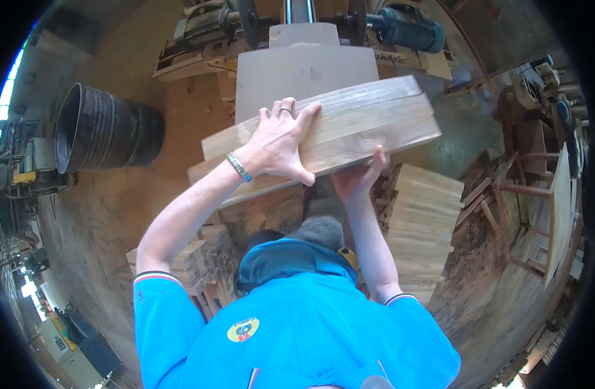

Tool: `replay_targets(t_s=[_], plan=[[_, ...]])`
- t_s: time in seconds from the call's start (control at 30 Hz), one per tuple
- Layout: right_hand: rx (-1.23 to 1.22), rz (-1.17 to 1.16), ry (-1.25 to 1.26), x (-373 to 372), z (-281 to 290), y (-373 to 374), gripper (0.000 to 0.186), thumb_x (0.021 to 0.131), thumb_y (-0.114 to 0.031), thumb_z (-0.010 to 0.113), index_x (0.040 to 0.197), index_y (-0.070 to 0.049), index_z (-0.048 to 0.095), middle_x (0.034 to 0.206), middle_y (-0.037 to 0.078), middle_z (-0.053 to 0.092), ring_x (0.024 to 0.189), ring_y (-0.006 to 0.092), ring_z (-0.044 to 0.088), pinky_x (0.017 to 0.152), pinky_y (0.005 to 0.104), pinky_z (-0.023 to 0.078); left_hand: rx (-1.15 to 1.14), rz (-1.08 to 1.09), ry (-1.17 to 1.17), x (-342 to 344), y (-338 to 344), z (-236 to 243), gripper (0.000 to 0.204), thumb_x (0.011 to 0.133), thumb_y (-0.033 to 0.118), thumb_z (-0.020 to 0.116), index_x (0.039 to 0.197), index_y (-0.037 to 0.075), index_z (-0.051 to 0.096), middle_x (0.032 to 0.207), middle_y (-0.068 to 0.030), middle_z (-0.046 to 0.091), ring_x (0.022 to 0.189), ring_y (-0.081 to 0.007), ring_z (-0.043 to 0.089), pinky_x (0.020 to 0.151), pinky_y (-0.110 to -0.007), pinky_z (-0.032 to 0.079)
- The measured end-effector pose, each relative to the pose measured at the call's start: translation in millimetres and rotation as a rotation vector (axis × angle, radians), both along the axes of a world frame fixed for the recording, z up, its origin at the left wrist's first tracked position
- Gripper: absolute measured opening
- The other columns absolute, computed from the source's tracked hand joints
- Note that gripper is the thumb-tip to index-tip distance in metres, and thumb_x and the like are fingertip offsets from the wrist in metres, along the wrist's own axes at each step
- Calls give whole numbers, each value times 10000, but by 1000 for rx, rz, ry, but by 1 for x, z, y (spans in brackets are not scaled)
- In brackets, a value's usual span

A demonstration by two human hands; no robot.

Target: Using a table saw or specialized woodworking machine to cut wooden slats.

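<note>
Several pale wooden boards point(369, 120) lie side by side in a slanted bundle in front of me, their right end raised toward the far side. My left hand point(277, 146) spans the bundle from above, fingers at the far edge and thumb at the near edge. Beneath the right half, my right hand point(357, 179) supports the wood, its fingertips curling up at the near edge; the rest of its grip is hidden. Another wooden piece point(255, 188) shows below the left end. Behind the boards is a flat, pale machine table point(271, 74).
Motors point(411, 29) and round discs point(249, 23) flank the machine's rails. A dark metal drum point(109, 126) is at left. Stacked wood pieces point(424, 220) stand near my right arm, with another pile point(206, 259) by my left. A wooden frame point(537, 214) stands at far right.
</note>
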State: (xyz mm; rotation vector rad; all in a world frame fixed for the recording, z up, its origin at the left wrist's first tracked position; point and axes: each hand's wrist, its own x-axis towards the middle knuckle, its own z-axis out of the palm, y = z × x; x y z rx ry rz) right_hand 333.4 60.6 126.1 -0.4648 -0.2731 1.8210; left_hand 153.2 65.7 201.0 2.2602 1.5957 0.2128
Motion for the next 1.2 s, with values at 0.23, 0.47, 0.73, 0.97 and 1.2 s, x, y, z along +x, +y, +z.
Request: replay_targets(t_s=[0.23,0.47,0.73,0.97,1.2], plan=[[-338,252,-208,3,-70,82,589,846,-475,555,1295,-112,439,1208,95,563,1074,247,581,918,395,491,-210,-147,236,-20,129,-54,1184,392,474,783,1401,111,281,1245,-312,393,1191,-426,371,946,-540,316],[-144,210,-1271,69,-57,113,282,830,-264,711,923,-5,646,829,102,663,629,161,660,544,259,523,-29,-124,272,-44,151,-126,1220,374,384,831,1426,176,248,1330,-258,315,1259,-410,295,1012,-589,254],[18,123,-1909,116,-88,155,520,871,-444,588,1150,-5,608,1054,206,655,998,305,632,868,373,474,429,924,-134,-135,53,-152,630,700,274,768,1194,-36,531,1169,-188,565,1171,-331,466,1025,-402,334],[12,196,-1725,135,-100,155,484,873,-375,643,1138,30,618,1022,117,680,955,144,614,839,272,465,-205,1244,-1202,-152,7,-197,443,919,210,604,1252,-67,512,1165,-156,603,1003,-184,604,870,-315,513],[-71,396,-1363,171,-96,124,456,869,-297,669,1202,6,589,1093,73,647,964,120,592,851,257,457,-253,1170,-1188,-146,-38,-192,427,907,217,625,1236,-42,544,1173,-131,609,1011,-151,594,848,-284,511]])
